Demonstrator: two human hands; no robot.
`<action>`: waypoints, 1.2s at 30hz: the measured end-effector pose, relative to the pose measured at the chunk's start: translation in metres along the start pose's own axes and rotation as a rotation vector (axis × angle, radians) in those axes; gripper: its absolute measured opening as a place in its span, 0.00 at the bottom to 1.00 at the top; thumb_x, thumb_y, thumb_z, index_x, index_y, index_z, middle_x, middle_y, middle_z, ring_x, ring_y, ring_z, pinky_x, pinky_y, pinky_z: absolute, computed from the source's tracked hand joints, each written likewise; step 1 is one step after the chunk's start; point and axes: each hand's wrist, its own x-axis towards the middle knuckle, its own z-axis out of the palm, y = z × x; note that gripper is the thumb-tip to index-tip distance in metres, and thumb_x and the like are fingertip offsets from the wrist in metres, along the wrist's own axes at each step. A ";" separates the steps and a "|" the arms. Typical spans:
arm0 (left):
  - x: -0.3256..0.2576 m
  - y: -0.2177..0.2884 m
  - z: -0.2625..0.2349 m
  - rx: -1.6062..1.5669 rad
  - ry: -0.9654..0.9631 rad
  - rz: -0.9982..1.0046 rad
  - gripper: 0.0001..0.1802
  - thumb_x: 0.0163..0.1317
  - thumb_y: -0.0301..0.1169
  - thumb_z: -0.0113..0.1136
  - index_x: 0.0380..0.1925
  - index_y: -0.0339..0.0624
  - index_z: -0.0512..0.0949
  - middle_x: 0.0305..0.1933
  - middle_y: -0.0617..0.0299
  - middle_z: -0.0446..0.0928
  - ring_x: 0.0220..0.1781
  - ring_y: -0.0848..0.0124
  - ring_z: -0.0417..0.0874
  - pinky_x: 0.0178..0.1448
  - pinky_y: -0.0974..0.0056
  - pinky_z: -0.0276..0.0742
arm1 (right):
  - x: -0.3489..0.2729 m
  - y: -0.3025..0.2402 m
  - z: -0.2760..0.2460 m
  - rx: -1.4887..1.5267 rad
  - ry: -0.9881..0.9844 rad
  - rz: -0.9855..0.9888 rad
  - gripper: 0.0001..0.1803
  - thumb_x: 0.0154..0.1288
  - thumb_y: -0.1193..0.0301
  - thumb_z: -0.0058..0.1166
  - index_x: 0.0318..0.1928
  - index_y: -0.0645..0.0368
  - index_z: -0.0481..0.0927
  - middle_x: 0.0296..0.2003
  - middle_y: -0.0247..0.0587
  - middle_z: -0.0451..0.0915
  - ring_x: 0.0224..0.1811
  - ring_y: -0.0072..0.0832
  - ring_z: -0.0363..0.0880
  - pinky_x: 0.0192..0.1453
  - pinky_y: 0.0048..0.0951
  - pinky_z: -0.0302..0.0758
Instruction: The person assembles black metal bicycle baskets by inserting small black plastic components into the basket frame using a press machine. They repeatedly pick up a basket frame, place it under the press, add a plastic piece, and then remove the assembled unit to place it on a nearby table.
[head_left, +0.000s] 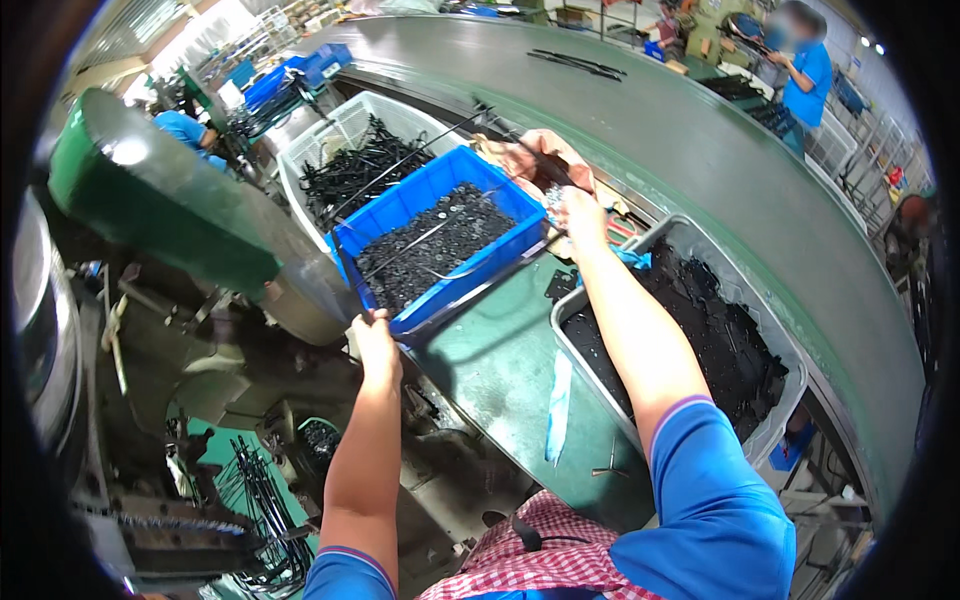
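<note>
Frame of long, thin black rods [540,160] hangs between the two hands, over the blue rectangular plastic bin [500,190], which carries many small, dark, ring-like pieces [430,240]. Its long axis runs about from 8 o'clock to 2 o'clock, nearly in parallel with the bin's long side. The left hand [376,345] is at the 8 o'clock end, just beside the bin's near-left corner; its fingers seem to be bent around the frame's near corner. From there, the frame extends toward 12 and 2 o'clock. The right hand [582,215] is at the 2 o'clock end, just past the bin's right corner, and its fingers appear closed around the frame's right part, although the exact grip is blurred. The bin's middle lies toward 1 o'clock from the left hand and toward 9 o'clock from the right, a little nearer to the left. Whether the rods touch the bin's rim is not clear. The green bench [490,380] lies below.
</note>
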 end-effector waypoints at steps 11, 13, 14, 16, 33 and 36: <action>-0.017 -0.003 0.021 0.876 -0.074 0.203 0.46 0.49 0.32 0.58 0.69 0.44 0.51 0.71 0.46 0.51 0.72 0.47 0.52 0.72 0.47 0.51 | -0.177 -0.045 -0.132 -0.632 0.038 -0.158 0.25 0.56 0.69 0.59 0.56 0.59 0.74 0.56 0.46 0.74 0.58 0.37 0.73 0.61 0.36 0.68; -0.038 -0.004 0.027 0.802 -0.185 0.364 0.47 0.48 0.32 0.59 0.69 0.40 0.50 0.70 0.43 0.50 0.72 0.45 0.50 0.72 0.47 0.49 | -0.226 -0.063 -0.194 -0.761 0.219 -0.208 0.24 0.58 0.70 0.56 0.57 0.54 0.74 0.57 0.40 0.73 0.60 0.33 0.70 0.61 0.36 0.67; -0.047 -0.010 0.033 0.749 -0.256 0.478 0.47 0.48 0.31 0.60 0.69 0.38 0.50 0.70 0.41 0.50 0.71 0.44 0.51 0.72 0.47 0.49 | -0.252 -0.076 -0.222 -0.788 0.291 -0.183 0.23 0.59 0.71 0.56 0.57 0.53 0.74 0.57 0.39 0.72 0.61 0.32 0.68 0.63 0.35 0.66; -0.076 -0.022 0.048 0.632 -0.407 0.642 0.46 0.49 0.29 0.61 0.68 0.34 0.50 0.68 0.37 0.51 0.71 0.43 0.51 0.73 0.48 0.48 | -0.304 -0.098 -0.265 -0.807 0.455 -0.194 0.21 0.60 0.74 0.54 0.56 0.54 0.75 0.56 0.34 0.71 0.58 0.26 0.68 0.60 0.31 0.66; -0.313 -0.069 0.157 0.005 -0.564 -0.107 0.51 0.56 0.19 0.55 0.71 0.42 0.32 0.73 0.51 0.45 0.71 0.60 0.54 0.73 0.59 0.50 | -0.419 -0.189 -0.416 -0.575 0.630 -0.067 0.12 0.66 0.77 0.48 0.48 0.65 0.77 0.39 0.37 0.80 0.35 0.18 0.75 0.41 0.20 0.72; -0.319 -0.082 0.162 -0.130 -0.540 -0.082 0.50 0.50 0.14 0.50 0.71 0.43 0.37 0.71 0.49 0.51 0.69 0.58 0.58 0.72 0.58 0.54 | -0.388 -0.193 -0.469 -0.605 0.589 -0.045 0.12 0.64 0.74 0.52 0.47 0.65 0.78 0.37 0.35 0.81 0.37 0.17 0.76 0.45 0.19 0.72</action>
